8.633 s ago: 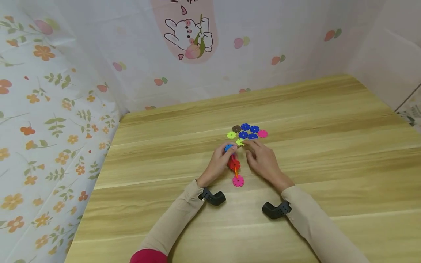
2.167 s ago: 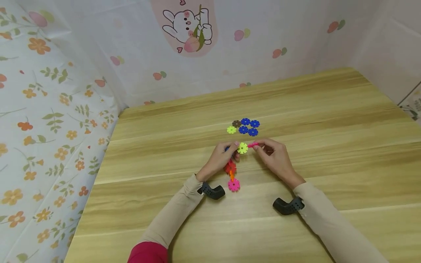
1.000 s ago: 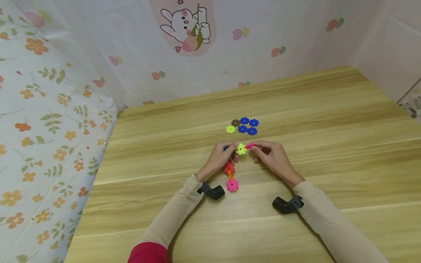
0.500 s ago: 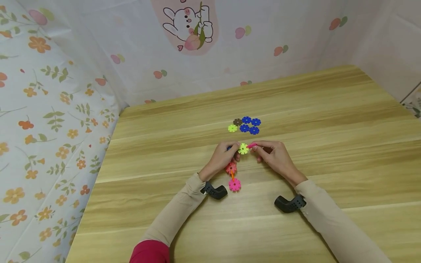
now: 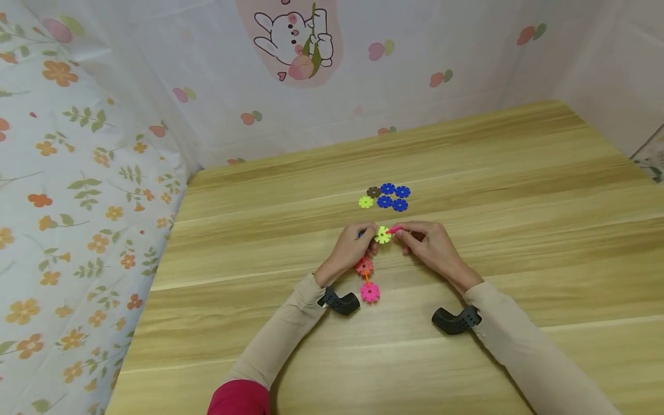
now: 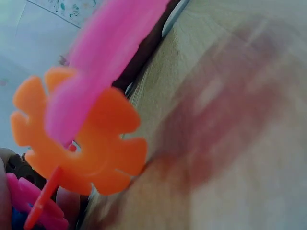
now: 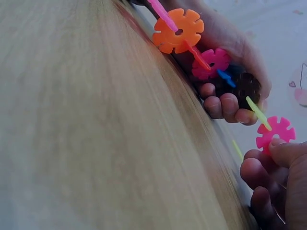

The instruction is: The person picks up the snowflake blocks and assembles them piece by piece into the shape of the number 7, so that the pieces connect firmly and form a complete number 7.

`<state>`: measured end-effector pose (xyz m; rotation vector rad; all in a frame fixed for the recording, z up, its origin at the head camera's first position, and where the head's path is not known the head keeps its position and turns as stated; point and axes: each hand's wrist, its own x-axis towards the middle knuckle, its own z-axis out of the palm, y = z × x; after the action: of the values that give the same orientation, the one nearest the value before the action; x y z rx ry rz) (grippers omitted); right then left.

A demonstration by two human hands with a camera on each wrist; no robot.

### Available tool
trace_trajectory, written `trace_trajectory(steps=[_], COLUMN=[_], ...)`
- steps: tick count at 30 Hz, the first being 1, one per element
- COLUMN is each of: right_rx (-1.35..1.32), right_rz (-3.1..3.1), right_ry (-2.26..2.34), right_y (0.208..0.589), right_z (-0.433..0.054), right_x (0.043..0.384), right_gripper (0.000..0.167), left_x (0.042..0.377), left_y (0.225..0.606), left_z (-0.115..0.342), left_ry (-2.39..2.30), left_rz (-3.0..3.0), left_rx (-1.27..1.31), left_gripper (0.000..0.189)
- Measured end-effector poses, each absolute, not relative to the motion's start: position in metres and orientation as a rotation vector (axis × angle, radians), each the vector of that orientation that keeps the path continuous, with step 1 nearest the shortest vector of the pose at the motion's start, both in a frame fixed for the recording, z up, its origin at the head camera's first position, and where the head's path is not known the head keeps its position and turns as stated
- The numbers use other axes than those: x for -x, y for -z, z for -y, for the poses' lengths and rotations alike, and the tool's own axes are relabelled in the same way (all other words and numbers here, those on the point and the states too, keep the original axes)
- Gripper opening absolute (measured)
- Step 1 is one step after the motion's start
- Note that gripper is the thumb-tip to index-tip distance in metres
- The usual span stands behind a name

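Note:
My left hand grips a chain of slotted plastic snowflake discs, fingers curled round its blue and brown discs. From that hand the chain hangs toward me through an orange disc to a pink end disc. At the far end, a yellow-green disc sticks out past the left fingertips. My right hand pinches another pink disc between thumb and fingers. Its edge meets the yellow-green disc crosswise, slot to slot; how deep they engage I cannot tell.
Beyond the hands, several loose discs lie flat on the wooden table: blue ones, a brown one and a yellow-green one. Patterned cloth hangs behind and at the left. Black wrist mounts jut inward.
Earlier, the right hand was at a yellow-green disc and the pink disc lay beside the blue ones. Since then the pink disc has been picked up and brought against the chain's yellow-green disc.

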<state>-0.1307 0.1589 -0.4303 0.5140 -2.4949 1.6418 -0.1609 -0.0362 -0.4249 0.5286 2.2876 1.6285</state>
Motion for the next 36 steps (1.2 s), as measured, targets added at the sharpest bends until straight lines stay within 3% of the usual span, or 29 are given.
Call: trace_trajectory(steps=[6,15,26,36], right_rx=[-0.507,-0.563,-0.531,-0.415], right_rz=[2.476,2.478,2.553,2.509], right_ry=[-1.666,-1.633,-1.603,-1.487], right_y=[0.431,0.414,0.387,0.407], right_z=[-0.156,-0.158,-0.157,-0.176], right_x=[0.13,0.155,0.131,0.172], right_gripper=[0.018,0.019,0.014,0.022], left_x=[0.159,0.178,0.154,0.179], left_y=[0.424,0.41,0.39,0.41], left_z=[0.04,0.041,0.032,0.023], left_ry=[-1.66,-1.764,-1.712,-1.825], left_rz=[-2.261,-2.231,-2.297,-2.22], left_rx=[-0.532,-0.636,-0.68,-0.614], left_gripper=[0.034,0.031,0.019,0.022])
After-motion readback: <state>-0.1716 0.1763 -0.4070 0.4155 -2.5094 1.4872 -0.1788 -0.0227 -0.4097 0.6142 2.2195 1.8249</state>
